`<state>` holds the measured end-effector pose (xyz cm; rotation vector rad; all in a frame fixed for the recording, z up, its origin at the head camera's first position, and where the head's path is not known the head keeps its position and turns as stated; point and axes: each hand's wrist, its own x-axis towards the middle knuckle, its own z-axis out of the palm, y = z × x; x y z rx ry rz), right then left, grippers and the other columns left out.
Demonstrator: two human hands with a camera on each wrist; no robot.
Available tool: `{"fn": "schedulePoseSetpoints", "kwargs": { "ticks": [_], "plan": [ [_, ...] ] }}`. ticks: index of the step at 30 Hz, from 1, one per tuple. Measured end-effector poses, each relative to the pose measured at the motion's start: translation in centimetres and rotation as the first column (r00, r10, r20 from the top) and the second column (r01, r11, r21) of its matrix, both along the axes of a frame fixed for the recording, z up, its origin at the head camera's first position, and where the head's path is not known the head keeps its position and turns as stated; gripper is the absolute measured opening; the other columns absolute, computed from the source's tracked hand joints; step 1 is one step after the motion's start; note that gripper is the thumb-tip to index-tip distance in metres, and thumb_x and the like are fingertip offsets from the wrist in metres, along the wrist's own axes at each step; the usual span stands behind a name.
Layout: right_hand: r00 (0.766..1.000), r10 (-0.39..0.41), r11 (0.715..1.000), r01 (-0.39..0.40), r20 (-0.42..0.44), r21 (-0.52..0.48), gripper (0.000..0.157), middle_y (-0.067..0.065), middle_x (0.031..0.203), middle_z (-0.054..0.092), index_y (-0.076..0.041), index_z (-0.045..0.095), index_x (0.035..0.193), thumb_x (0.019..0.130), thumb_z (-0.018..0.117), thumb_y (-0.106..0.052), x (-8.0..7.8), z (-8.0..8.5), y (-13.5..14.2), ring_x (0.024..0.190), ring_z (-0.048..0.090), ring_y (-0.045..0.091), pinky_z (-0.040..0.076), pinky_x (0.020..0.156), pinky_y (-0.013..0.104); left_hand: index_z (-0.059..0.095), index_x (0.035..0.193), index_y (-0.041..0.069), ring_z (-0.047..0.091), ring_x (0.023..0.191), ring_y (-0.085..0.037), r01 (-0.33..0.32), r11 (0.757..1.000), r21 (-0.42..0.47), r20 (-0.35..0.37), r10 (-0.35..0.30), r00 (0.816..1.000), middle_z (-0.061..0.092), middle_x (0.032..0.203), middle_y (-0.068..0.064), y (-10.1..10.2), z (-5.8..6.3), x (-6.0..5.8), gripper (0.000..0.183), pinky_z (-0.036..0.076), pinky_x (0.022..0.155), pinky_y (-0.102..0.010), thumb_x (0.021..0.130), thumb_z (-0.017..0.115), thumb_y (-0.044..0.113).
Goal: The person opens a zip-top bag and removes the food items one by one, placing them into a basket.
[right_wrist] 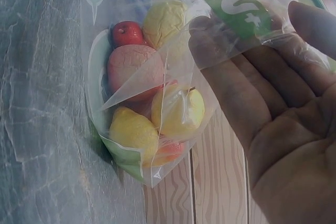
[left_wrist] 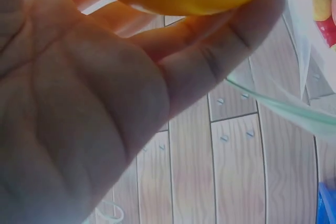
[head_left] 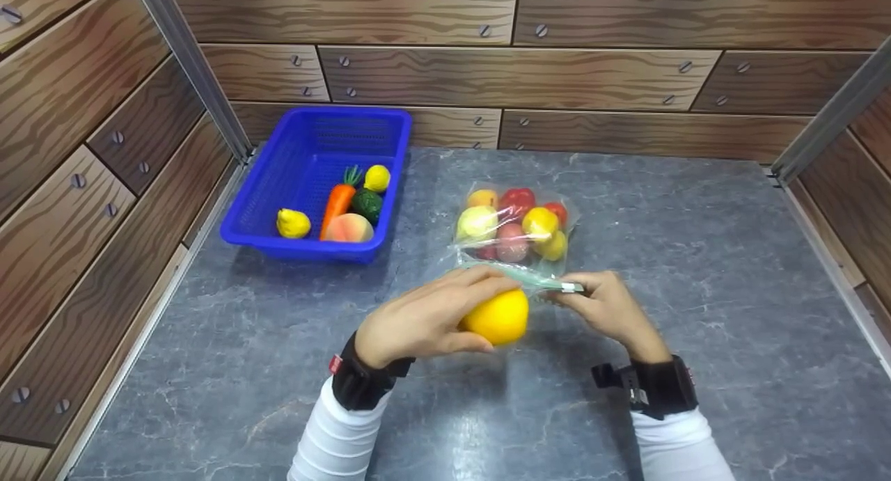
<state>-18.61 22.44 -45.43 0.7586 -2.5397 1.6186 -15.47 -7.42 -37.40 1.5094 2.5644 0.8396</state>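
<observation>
My left hand [head_left: 428, 317] holds a yellow-orange toy orange [head_left: 500, 318] in its curled fingers, thumb underneath, close in front of the bag's mouth. With thumb and fingers, my right hand [head_left: 604, 308] pinches the right end of the green zip edge of a clear plastic zip bag [head_left: 468, 257]. Inside the bag lie several toy fruits, among them a pinkish round fruit [right_wrist: 135, 72], a yellow lemon [right_wrist: 134, 129], a pale yellow pear [right_wrist: 178, 111] and a small red fruit [right_wrist: 127, 33]. The bag rests on the table, its mouth toward me.
A blue plastic basket [head_left: 243, 216] stands at the back left. In it are a carrot [head_left: 339, 202], a peach [head_left: 349, 228], a dark green avocado [head_left: 367, 205] and two yellow fruits. Wood-patterned walls [head_left: 515, 77] enclose the grey table [head_left: 696, 258] at the back and sides.
</observation>
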Motion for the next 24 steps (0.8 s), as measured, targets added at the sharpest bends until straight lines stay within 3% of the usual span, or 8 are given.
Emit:
{"fn": "schedulePoseSetpoints", "kwargs": {
  "ticks": [6,12,18,24],
  "plan": [
    [1.000,-0.018,1.000,0.018,-0.008,0.011,0.009,0.019,0.089,0.077,0.007,0.078,0.098,0.090,0.074,0.004,0.0,0.0,-0.1,0.073,0.065,0.001,0.055,0.065,0.016,0.047,0.152,0.010,0.051,0.131,-0.019,0.011,0.995,0.100,-0.019,-0.009,1.000,0.053,0.147,-0.005,-0.5,0.0,-0.1,0.075,0.042,0.115,-0.034,0.089,0.081,0.034],
    [0.999,-0.021,1.000,0.021,-0.035,0.011,0.008,0.017,0.086,0.077,0.007,0.078,0.095,0.088,0.075,0.005,0.0,-0.2,-0.1,0.070,0.062,0.001,0.053,0.063,0.016,0.048,0.151,0.011,0.049,0.137,-0.018,0.014,0.974,0.226,-0.074,0.003,0.997,0.051,0.150,-0.005,-0.9,0.3,-0.2,0.074,0.040,0.117,-0.033,0.089,0.082,0.034],
    [0.999,-0.020,1.000,0.021,-0.031,0.017,0.007,0.015,0.085,0.077,0.006,0.077,0.094,0.088,0.075,0.005,0.0,-0.3,-0.1,0.068,0.063,0.003,0.052,0.061,0.017,0.046,0.154,0.014,0.053,0.135,-0.021,-0.058,0.941,0.333,-0.111,0.100,0.989,0.050,0.152,-0.005,-1.6,0.3,-0.7,0.079,0.044,0.115,-0.036,0.087,0.084,0.031],
    [1.000,-0.009,1.000,0.010,-0.025,0.023,0.007,0.018,0.086,0.077,0.006,0.077,0.094,0.089,0.074,0.005,-0.1,-0.3,-0.1,0.065,0.061,0.000,0.052,0.059,0.018,0.048,0.152,0.009,0.052,0.137,-0.024,-0.140,0.894,0.426,-0.149,0.221,0.964,0.051,0.149,-0.010,-2.7,0.6,-1.2,0.079,0.044,0.115,-0.036,0.085,0.086,0.027]
  ]
}}
